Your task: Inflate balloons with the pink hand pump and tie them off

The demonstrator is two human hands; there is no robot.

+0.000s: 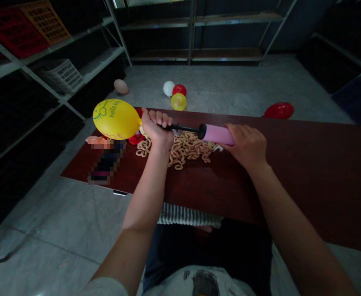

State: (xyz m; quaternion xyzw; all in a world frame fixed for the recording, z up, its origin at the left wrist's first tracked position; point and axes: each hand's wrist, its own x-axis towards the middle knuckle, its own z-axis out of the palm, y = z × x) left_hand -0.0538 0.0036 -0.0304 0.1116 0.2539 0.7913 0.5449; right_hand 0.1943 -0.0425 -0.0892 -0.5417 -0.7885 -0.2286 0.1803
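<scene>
Long dark-red wood-look table (pixel 306 172) across front. Beige curly-piece pile (pixel 189 150) on it. Pink-and-black cylindrical pump (pixel 213 133) above pile, between left hand (pixel 157 125) and right hand (pixel 248 144); yellow oval balloon (pixel 115 119) just left of left hand. Grey concrete floor (pixel 226 80) behind: round white balloon (pixel 168 88), round red balloon (pixel 179 89), round yellow balloon (pixel 178 102) bunched; oval red balloon (pixel 279 110) off right.

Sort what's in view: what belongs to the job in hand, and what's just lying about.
In use, it seems:
pump, gripped by the right hand
lettered balloon, its neck at the closed left hand

Apparently just lying about:
beige curls, though they may be supplies
white balloon
pale pink balloon
white crate
</scene>
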